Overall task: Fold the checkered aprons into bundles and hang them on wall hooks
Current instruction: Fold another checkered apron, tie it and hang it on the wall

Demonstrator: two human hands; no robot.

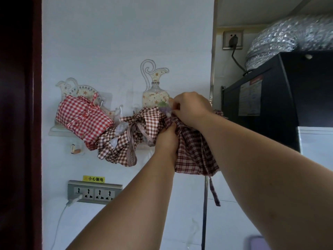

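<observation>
Head view shows the left hand with its grip clamped under the dark plaid bundle, bearing its weight, while the right hand pinches its top, apparently to hang it beside the brown bundle and red bundle already up on the wall.

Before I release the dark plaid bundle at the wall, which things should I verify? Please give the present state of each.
1. Left hand grips the plaid bundle from below: ok.
2. Right hand holds its top: ok.
3. Its loop sits on a hook: cannot tell, hidden by the hand.
4. Its strap is tucked in: not ok, it dangles.
5. Red bundle and brown bundle hang beside it: ok.
</observation>
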